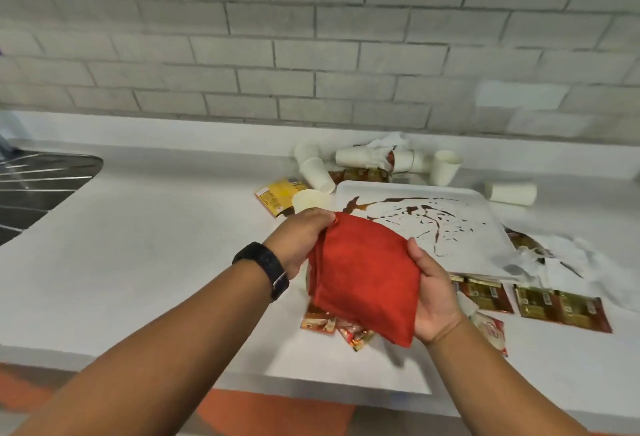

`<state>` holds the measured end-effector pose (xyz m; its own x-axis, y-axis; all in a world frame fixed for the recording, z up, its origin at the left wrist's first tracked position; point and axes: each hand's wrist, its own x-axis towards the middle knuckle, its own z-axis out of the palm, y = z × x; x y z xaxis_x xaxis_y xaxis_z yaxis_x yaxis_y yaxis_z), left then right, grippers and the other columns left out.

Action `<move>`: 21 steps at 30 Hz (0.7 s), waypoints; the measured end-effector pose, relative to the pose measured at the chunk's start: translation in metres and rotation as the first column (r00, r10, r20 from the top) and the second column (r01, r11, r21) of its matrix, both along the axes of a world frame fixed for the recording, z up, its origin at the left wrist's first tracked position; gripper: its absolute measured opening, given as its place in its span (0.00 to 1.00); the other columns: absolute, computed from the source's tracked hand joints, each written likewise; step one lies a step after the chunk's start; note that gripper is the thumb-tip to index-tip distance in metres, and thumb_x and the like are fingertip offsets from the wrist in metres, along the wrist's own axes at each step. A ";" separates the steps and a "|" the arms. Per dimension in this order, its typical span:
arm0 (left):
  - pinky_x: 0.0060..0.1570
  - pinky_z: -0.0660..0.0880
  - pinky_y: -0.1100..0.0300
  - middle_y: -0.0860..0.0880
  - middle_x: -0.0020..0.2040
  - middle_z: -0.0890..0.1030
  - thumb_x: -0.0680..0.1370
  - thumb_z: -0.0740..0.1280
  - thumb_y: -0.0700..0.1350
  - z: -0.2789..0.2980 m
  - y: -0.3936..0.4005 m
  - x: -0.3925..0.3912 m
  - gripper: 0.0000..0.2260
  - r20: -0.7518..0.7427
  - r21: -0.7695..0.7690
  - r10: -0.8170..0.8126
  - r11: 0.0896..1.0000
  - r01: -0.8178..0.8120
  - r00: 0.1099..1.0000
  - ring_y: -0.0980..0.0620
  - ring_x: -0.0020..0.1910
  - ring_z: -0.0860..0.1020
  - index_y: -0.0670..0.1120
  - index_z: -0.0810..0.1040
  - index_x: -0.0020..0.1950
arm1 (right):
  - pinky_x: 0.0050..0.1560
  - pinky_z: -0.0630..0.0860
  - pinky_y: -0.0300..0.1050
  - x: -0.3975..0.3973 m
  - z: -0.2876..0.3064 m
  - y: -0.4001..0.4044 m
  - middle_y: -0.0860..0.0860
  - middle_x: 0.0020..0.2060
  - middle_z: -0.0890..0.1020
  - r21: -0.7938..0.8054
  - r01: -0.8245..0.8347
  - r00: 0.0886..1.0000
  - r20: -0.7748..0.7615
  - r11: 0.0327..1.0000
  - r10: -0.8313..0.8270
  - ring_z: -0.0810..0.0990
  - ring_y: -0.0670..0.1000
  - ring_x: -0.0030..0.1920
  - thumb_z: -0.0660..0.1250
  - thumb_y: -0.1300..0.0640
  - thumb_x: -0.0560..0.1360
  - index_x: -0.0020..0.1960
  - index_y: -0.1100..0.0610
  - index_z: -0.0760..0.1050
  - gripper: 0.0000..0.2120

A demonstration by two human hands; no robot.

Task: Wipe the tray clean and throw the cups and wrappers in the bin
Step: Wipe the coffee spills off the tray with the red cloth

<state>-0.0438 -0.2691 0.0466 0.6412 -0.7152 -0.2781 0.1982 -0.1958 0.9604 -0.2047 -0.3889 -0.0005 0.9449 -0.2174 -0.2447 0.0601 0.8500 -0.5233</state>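
Head: blurred, illegible wrapper [561,307] print

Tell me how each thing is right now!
red cloth: folded, held above the counter
left hand: grips the cloth's edge
right hand: holds the cloth's other side
tray: dirty, brown spill streaks
paper cups: mostly tipped over
wrappers: lying flat, scattered

The near left corner of the tray [467,228] is covered by the red cloth [363,276]. The fingers of both hands are concealed behind that cloth. Wrappers [332,326] beneath the cloth are seen only in part, and their print cannot be read. The sink [38,186] is cut off by the left edge. The far cups [398,158] are blurred and overlap.
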 end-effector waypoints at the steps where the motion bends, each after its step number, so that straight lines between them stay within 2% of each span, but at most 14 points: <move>1: 0.38 0.75 0.60 0.49 0.42 0.80 0.80 0.61 0.47 -0.004 -0.012 -0.002 0.09 0.059 0.048 -0.014 0.999 0.012 0.998 0.54 0.39 0.78 0.48 0.78 0.45 | 0.48 0.80 0.61 -0.005 0.000 -0.016 0.62 0.60 0.79 -0.006 0.029 0.999 -0.027 1.000 -0.029 0.82 0.63 0.56 0.80 0.49 0.60 0.58 0.63 0.81 0.31; 2: 0.44 0.77 0.55 0.49 0.45 0.80 0.80 0.60 0.48 -0.010 -0.024 -0.003 0.09 0.107 0.086 -0.022 0.996 0.012 0.994 0.52 0.43 0.78 0.47 0.78 0.46 | 0.47 0.80 0.61 -0.010 0.001 -0.030 0.62 0.59 0.80 -0.017 0.028 0.998 -0.053 0.999 -0.028 0.82 0.62 0.55 0.82 0.50 0.55 0.57 0.62 0.81 0.33; 4: 0.56 0.74 0.47 0.48 0.49 0.78 0.80 0.60 0.49 -0.020 -0.051 -0.006 0.07 0.265 0.165 -0.021 0.986 -0.024 0.964 0.50 0.49 0.77 0.48 0.75 0.48 | 0.45 0.80 0.62 -0.019 0.008 -0.065 0.61 0.58 0.81 -0.035 0.059 0.992 -0.109 0.998 -0.062 0.83 0.62 0.53 0.79 0.49 0.57 0.57 0.62 0.81 0.32; 5: 0.58 0.73 0.49 0.48 0.52 0.78 0.79 0.61 0.49 -0.026 -0.061 -0.005 0.07 0.364 0.217 -0.035 0.975 -0.048 0.931 0.51 0.51 0.76 0.48 0.75 0.51 | 0.45 0.80 0.63 -0.021 0.011 -0.082 0.61 0.58 0.81 -0.049 0.090 0.985 -0.143 0.995 -0.096 0.83 0.62 0.53 0.76 0.47 0.60 0.58 0.62 0.81 0.30; 7: 0.61 0.70 0.54 0.48 0.62 0.75 0.79 0.62 0.52 -0.040 -0.082 -0.003 0.15 0.506 0.348 -0.103 0.933 -0.094 0.856 0.50 0.60 0.74 0.48 0.74 0.63 | 0.44 0.81 0.63 -0.025 0.016 -0.120 0.60 0.57 0.82 -0.075 0.114 0.976 -0.180 0.991 -0.126 0.83 0.61 0.52 0.69 0.44 0.68 0.58 0.61 0.80 0.26; 10: 0.65 0.69 0.51 0.45 0.68 0.70 0.77 0.61 0.56 -0.065 -0.101 -0.002 0.23 0.656 0.569 -0.302 0.800 -0.190 0.692 0.45 0.65 0.71 0.48 0.67 0.70 | 0.42 0.81 0.61 -0.025 0.028 -0.167 0.58 0.55 0.83 -0.127 0.127 0.966 -0.208 0.984 -0.152 0.84 0.59 0.50 0.59 0.41 0.76 0.53 0.59 0.84 0.25; 11: 0.64 0.70 0.50 0.45 0.69 0.70 0.76 0.61 0.58 -0.070 -0.104 -0.002 0.25 0.672 0.624 -0.359 0.746 -0.233 0.648 0.44 0.65 0.71 0.48 0.66 0.71 | 0.42 0.81 0.62 -0.022 0.034 -0.179 0.58 0.54 0.84 -0.145 0.131 0.965 -0.210 0.981 -0.160 0.85 0.59 0.49 0.60 0.41 0.76 0.53 0.59 0.84 0.24; 14: 0.62 0.71 0.49 0.46 0.68 0.70 0.73 0.61 0.64 -0.085 -0.110 -0.001 0.31 0.638 0.727 -0.463 0.627 -0.282 0.616 0.43 0.64 0.71 0.49 0.66 0.70 | 0.44 0.78 0.67 -0.011 0.054 -0.209 0.58 0.55 0.83 -0.193 0.152 0.963 -0.190 0.969 -0.189 0.84 0.60 0.51 0.69 0.45 0.66 0.52 0.58 0.83 0.21; 16: 0.61 0.72 0.49 0.46 0.66 0.71 0.70 0.58 0.67 -0.088 -0.109 -0.001 0.32 0.615 0.768 -0.551 0.579 -0.273 0.564 0.44 0.63 0.71 0.50 0.69 0.68 | 0.44 0.78 0.67 -0.001 0.063 -0.222 0.57 0.54 0.84 -0.221 0.191 0.955 -0.184 0.956 -0.233 0.84 0.59 0.50 0.65 0.44 0.73 0.54 0.57 0.81 0.19; 18: 0.59 0.74 0.50 0.47 0.63 0.73 0.70 0.61 0.67 -0.090 -0.110 -0.001 0.30 0.634 0.752 -0.516 0.584 -0.305 0.576 0.45 0.60 0.74 0.48 0.69 0.65 | 0.40 0.81 0.62 0.010 0.067 -0.234 0.56 0.52 0.85 -0.233 0.199 0.955 -0.170 0.952 -0.241 0.85 0.57 0.49 0.56 0.41 0.79 0.58 0.56 0.78 0.22; 21: 0.56 0.75 0.50 0.47 0.61 0.74 0.69 0.64 0.65 -0.089 -0.107 -0.002 0.28 0.645 0.736 -0.481 0.601 -0.313 0.593 0.45 0.57 0.76 0.48 0.69 0.60 | 0.38 0.82 0.59 0.032 0.070 -0.236 0.56 0.50 0.85 -0.325 0.156 0.958 -0.181 0.933 -0.223 0.85 0.58 0.47 0.55 0.40 0.79 0.58 0.55 0.76 0.22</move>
